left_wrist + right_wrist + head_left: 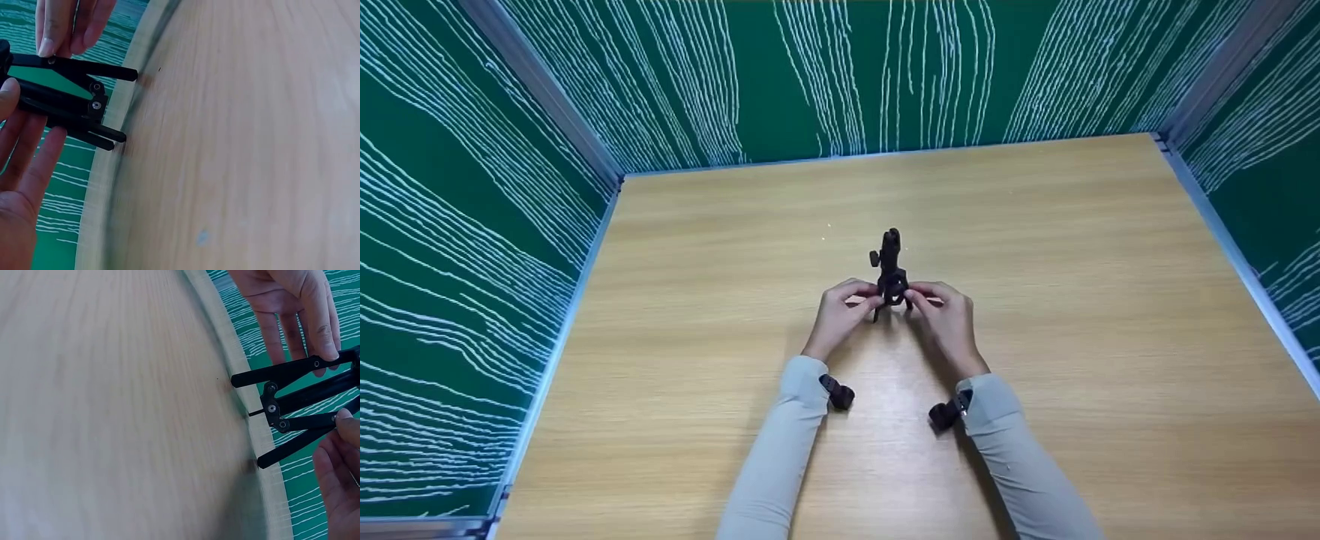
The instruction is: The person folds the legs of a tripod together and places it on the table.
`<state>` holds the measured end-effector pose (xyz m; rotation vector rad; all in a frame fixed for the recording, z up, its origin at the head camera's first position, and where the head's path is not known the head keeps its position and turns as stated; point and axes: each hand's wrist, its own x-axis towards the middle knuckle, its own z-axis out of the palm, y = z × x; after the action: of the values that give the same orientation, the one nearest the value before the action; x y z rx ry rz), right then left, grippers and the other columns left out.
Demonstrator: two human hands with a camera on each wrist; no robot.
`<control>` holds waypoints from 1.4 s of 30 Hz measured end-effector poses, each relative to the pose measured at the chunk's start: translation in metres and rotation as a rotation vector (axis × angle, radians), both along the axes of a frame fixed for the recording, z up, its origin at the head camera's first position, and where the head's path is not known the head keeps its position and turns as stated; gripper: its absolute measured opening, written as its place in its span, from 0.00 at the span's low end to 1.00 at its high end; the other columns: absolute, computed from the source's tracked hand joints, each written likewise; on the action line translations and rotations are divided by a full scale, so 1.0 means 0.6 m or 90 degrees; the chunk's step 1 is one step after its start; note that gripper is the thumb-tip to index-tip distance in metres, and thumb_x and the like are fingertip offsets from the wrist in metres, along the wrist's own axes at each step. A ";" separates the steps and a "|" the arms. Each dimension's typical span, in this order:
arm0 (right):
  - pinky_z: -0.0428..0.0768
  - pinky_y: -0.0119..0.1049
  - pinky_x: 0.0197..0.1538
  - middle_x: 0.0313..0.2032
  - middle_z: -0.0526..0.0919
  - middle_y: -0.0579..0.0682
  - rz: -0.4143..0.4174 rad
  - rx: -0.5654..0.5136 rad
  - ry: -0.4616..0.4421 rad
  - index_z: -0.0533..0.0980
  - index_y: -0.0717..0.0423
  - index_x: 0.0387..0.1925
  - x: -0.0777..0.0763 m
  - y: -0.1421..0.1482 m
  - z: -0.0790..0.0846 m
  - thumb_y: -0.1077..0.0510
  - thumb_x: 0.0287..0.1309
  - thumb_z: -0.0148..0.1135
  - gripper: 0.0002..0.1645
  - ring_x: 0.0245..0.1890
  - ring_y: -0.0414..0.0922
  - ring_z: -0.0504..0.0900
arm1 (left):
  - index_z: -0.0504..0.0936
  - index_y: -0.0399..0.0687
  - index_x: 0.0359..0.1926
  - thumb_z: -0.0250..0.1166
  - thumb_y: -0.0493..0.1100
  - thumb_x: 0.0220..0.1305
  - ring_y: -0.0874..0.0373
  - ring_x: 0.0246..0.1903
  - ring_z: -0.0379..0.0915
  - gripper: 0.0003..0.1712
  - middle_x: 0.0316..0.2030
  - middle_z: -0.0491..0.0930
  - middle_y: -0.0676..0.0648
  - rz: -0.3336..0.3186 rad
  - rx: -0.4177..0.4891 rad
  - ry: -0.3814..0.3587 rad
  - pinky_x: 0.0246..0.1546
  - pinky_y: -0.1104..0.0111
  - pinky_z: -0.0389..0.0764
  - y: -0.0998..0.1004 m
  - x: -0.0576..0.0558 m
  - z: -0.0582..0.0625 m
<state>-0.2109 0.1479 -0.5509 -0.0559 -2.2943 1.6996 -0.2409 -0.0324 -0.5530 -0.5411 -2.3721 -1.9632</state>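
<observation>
A small black tripod (890,259) stands on the wooden table in front of me, its legs partly spread and their tips close to the tabletop. A round knob (874,259) sticks out on the left of its upper part. My left hand (838,313) pinches a leg on the left side between thumb and fingers. On the opposite side, my right hand (951,324) pinches another leg (287,449) the same way. Hinged braces (97,95) joining the legs to the centre column show in both wrist views.
The light wooden table (697,262) reaches out on every side of my hands. Green walls (870,75) with white wavy lines rise at the back, left and right, with metal posts (547,90) at the corners. Small black wrist cameras (840,395) sit at both cuffs.
</observation>
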 end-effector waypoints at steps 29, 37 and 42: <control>0.84 0.36 0.44 0.40 0.86 0.62 0.015 0.063 0.023 0.83 0.66 0.39 -0.001 0.002 0.015 0.64 0.54 0.67 0.11 0.41 0.56 0.86 | 0.85 0.28 0.35 0.68 0.28 0.54 0.45 0.37 0.81 0.06 0.34 0.84 0.34 0.025 -0.022 0.077 0.40 0.71 0.83 0.008 0.011 0.017; 0.84 0.39 0.42 0.38 0.87 0.62 0.009 0.097 0.049 0.84 0.66 0.37 -0.001 0.004 0.011 0.63 0.54 0.68 0.10 0.40 0.56 0.86 | 0.84 0.25 0.34 0.66 0.27 0.55 0.47 0.37 0.81 0.05 0.34 0.84 0.33 0.015 -0.018 0.066 0.39 0.71 0.83 0.007 0.032 0.059; 0.84 0.40 0.43 0.37 0.87 0.61 0.014 0.098 0.045 0.84 0.65 0.37 -0.001 0.005 0.008 0.62 0.53 0.69 0.10 0.39 0.56 0.86 | 0.84 0.25 0.34 0.67 0.27 0.55 0.47 0.38 0.81 0.06 0.34 0.84 0.32 0.016 -0.014 0.067 0.41 0.70 0.84 0.005 0.031 0.060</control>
<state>-0.2113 0.1510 -0.5463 0.0599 -2.3728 1.5039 -0.2223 -0.0293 -0.5173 -0.5974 -2.3283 -1.8523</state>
